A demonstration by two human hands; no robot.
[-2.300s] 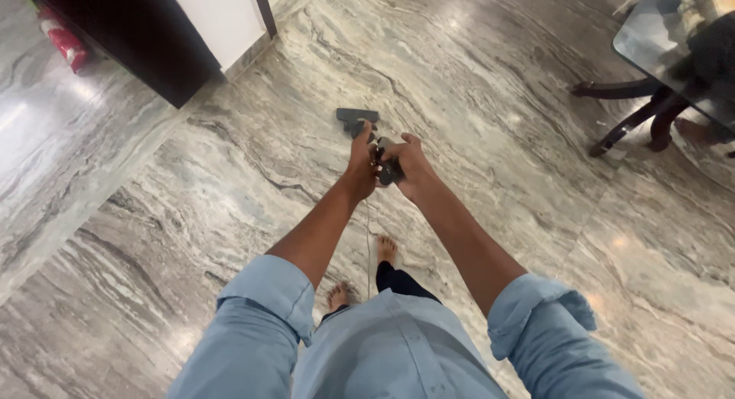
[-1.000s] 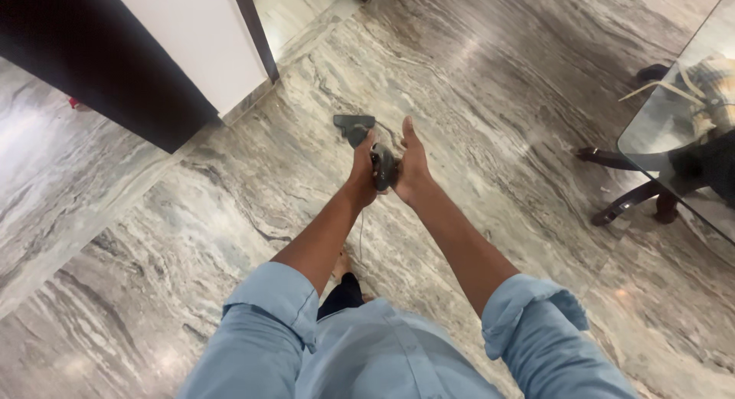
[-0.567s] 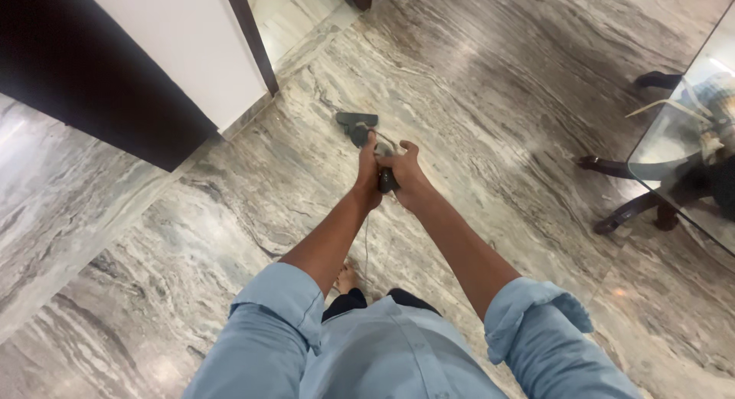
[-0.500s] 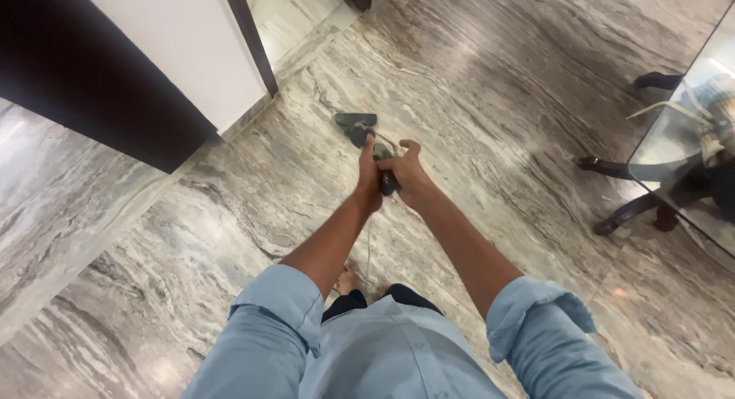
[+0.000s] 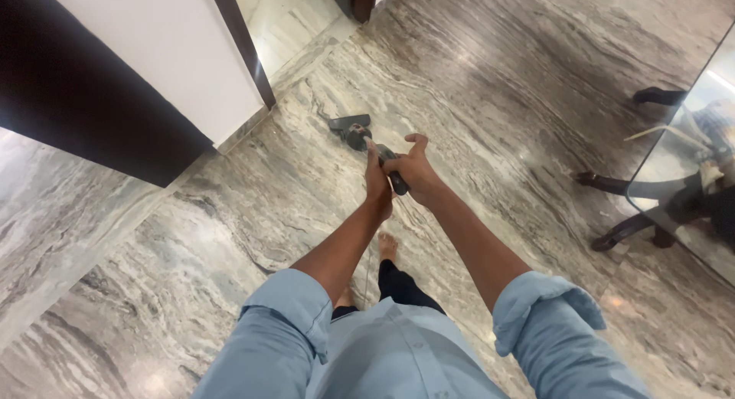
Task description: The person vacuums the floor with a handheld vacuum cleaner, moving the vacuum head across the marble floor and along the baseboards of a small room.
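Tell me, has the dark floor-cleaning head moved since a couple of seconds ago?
Yes. The dark cleaning head now lies nearer the white wall panel and its dark door frame, farther from the glass table.

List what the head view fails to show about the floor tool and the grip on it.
- Tool's shaft: mostly hidden under the left hand and right hand.
- Floor head: too small and dark to tell its type.
- Right hand's grip: palm faces away, fingers partly lifted; closure unclear.
- Glass table: cut off by the right edge.
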